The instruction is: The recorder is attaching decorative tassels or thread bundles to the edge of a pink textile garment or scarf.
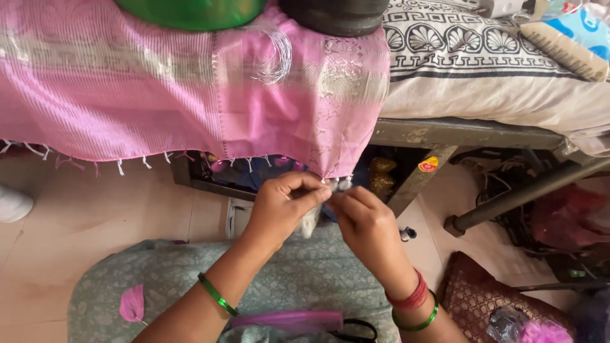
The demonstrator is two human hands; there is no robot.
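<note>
A pink woven cloth (159,95) with a knotted tassel fringe hangs over the edge of a bed. My left hand (283,206) and my right hand (362,222) meet at its lower edge near the right corner. The fingertips of both hands pinch fringe threads (332,186) of the cloth between them. A green bangle sits on my left wrist; red and green bangles sit on my right wrist. A loose bundle of white threads (276,54) lies on top of the cloth.
A green bowl (190,9) and a dark round vessel (333,16) weigh the cloth down. A patterned mattress (483,70) lies on a metal bed frame (470,133). A pink comb (289,319) and pink scrap (132,303) rest on my grey-green lap.
</note>
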